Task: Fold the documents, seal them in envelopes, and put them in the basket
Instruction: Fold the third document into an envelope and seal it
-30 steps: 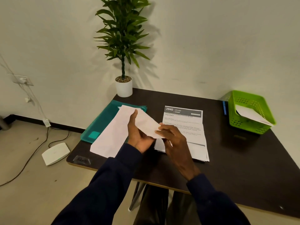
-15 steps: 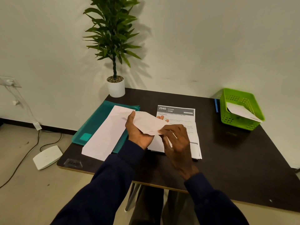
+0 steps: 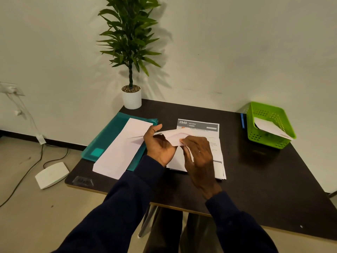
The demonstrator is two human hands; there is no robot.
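Left grip (image 3: 160,147) and right grip (image 3: 199,154) clamp a white envelope (image 3: 173,136) above the printed documents (image 3: 198,124), hiding part of the stack on the dark worktop (image 3: 264,176). White sheets (image 3: 120,152) lie on a teal folder (image 3: 107,136) at left; a green basket (image 3: 264,139), far right, holds a second envelope (image 3: 269,127).

The top printed document (image 3: 198,125) of a stack on the dark bench (image 3: 255,170) has a grey header band. On the band, in bold white, is the number "2940", with the smaller word "KITCHEN" beside it. A blurred heading under the band seems to end in "Restocking and". The finer print below is too small to read and is partly covered by a held envelope (image 3: 173,136).
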